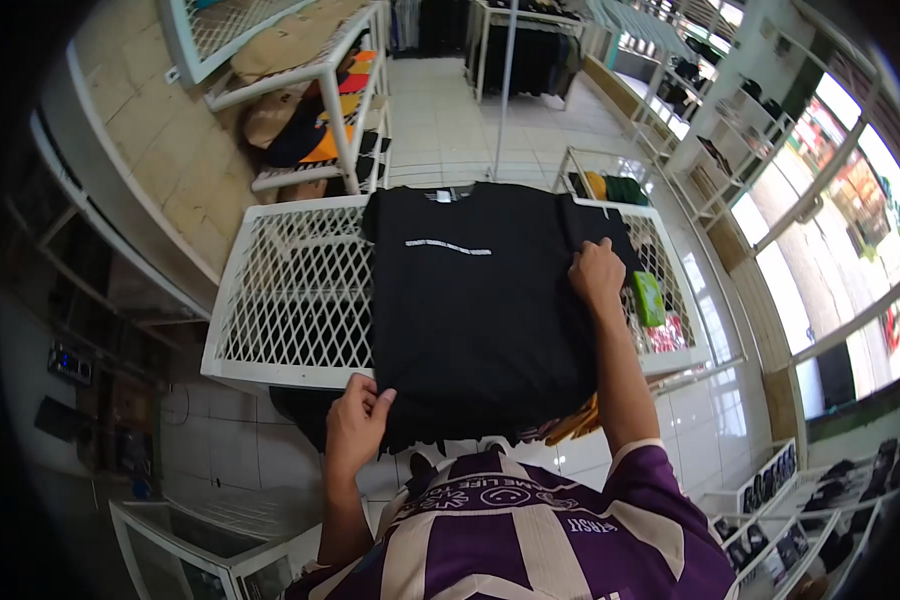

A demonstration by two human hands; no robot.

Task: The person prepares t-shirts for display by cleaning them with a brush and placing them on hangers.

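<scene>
A black T-shirt [475,310] lies spread face up on a white mesh-topped table [295,290], collar away from me and a thin line of white print across the chest. At its lower left corner, my left hand [355,425] is closed, thumb and curled fingers pinching the edge near the hem. My right hand [598,275] is closed on the shirt's right side, by the sleeve; its fingertips are partly hidden. Just right of that hand rests a bright green packet [648,299].
A pink-and-white packet [663,333] is near the table's right end. Shelves of folded clothes [345,90] stand at the far left, with a clothes rack [525,50] at the back. Glass doors [820,200] line the right. Dark garments [305,410] hang under the table's front edge.
</scene>
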